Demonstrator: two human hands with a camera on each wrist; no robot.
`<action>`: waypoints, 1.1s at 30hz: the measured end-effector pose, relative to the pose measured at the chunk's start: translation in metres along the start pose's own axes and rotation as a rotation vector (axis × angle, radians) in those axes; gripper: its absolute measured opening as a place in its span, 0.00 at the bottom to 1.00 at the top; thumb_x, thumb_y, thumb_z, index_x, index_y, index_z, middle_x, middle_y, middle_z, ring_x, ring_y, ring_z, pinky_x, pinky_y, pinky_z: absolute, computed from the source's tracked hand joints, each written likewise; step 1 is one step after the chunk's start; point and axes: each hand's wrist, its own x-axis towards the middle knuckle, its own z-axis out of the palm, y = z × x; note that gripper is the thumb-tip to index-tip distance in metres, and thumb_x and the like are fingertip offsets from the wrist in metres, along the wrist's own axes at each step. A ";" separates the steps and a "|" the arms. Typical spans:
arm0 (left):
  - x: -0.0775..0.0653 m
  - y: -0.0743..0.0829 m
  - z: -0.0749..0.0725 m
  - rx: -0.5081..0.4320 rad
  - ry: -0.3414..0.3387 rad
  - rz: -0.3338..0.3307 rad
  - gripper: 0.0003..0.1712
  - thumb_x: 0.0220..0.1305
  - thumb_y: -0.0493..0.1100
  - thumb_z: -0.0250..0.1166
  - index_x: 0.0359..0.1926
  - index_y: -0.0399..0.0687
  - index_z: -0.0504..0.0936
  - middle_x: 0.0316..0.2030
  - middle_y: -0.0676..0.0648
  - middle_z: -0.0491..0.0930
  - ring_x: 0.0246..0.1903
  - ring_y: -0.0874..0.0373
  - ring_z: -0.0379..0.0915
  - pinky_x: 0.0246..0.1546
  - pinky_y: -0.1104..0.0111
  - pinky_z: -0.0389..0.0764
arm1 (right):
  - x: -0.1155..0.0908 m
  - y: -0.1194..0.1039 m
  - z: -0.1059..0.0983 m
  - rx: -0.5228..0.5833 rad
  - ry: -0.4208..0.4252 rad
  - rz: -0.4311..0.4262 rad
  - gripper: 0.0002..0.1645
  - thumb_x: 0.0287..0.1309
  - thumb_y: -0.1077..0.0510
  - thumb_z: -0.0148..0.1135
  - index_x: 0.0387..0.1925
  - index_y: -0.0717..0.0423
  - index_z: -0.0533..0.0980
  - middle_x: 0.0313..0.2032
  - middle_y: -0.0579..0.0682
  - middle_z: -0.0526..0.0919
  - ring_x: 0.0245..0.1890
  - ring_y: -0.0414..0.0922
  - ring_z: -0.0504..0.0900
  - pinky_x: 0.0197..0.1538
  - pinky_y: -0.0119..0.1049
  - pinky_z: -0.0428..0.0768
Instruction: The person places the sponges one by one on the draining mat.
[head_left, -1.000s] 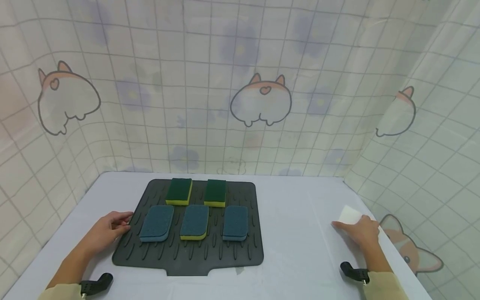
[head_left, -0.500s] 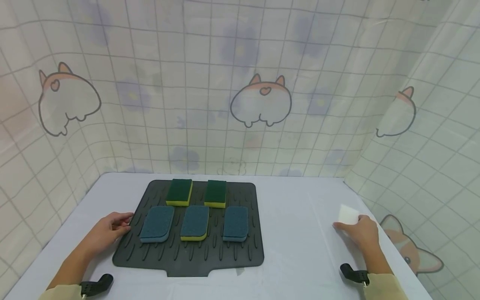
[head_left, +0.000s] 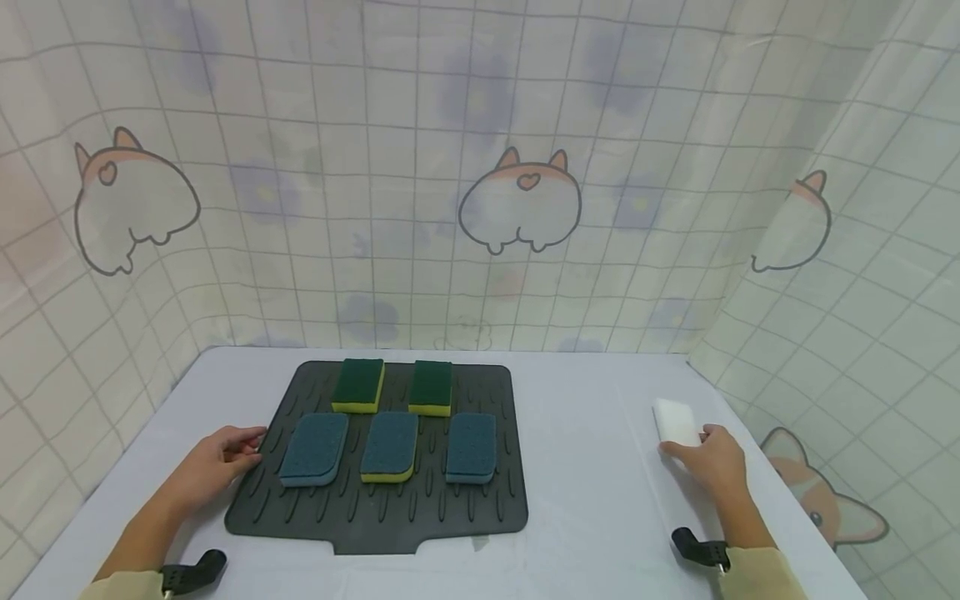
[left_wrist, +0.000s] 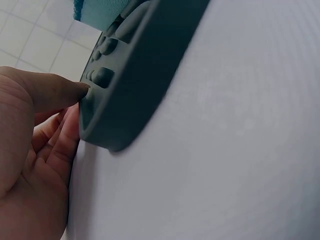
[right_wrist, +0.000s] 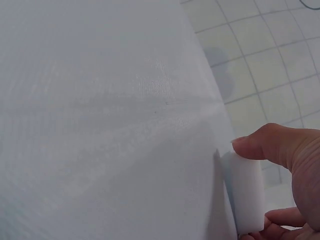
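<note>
A dark grey ribbed rubber mat [head_left: 375,517] lies on the white table. My left hand [head_left: 217,457] grips its left edge, the thumb on the rim and the other fingers against the side, as the left wrist view shows. Three blue-topped sponges, among them the middle one [head_left: 389,442], form the mat's front row. Behind them are two green-and-yellow scrub sponges, left [head_left: 359,383] and right [head_left: 431,386]. Far to the right, my right hand [head_left: 716,467] pinches a white block-shaped sponge [head_left: 675,421] between thumb and fingers. In the right wrist view the white sponge [right_wrist: 247,192] appears edge-on.
White cloth [head_left: 585,467] covers the table between the mat and the right hand. A grid-patterned curtain [head_left: 480,283] with cartoon dogs hangs behind and along both sides. Black camera mounts sit on both wrists, the right one [head_left: 701,548] close to the tabletop.
The right hand has moved a little left with the white sponge, which now shows more fully. The left hand, the mat and the sponges on it stay where they were.
</note>
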 end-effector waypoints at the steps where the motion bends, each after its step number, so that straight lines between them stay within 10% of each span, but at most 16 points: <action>1: -0.001 0.001 0.000 0.002 -0.001 0.001 0.28 0.63 0.42 0.62 0.62 0.36 0.69 0.48 0.40 0.73 0.45 0.51 0.73 0.39 0.66 0.78 | 0.000 0.000 0.000 0.000 -0.001 -0.006 0.58 0.44 0.38 0.69 0.61 0.77 0.58 0.56 0.74 0.67 0.48 0.61 0.71 0.48 0.55 0.72; 33: -0.004 0.003 -0.004 0.017 -0.051 -0.028 0.28 0.67 0.45 0.57 0.64 0.38 0.67 0.51 0.40 0.71 0.43 0.52 0.68 0.35 0.69 0.74 | -0.007 -0.036 0.026 0.161 0.083 -0.185 0.49 0.48 0.43 0.69 0.64 0.66 0.62 0.55 0.66 0.71 0.53 0.60 0.71 0.49 0.54 0.75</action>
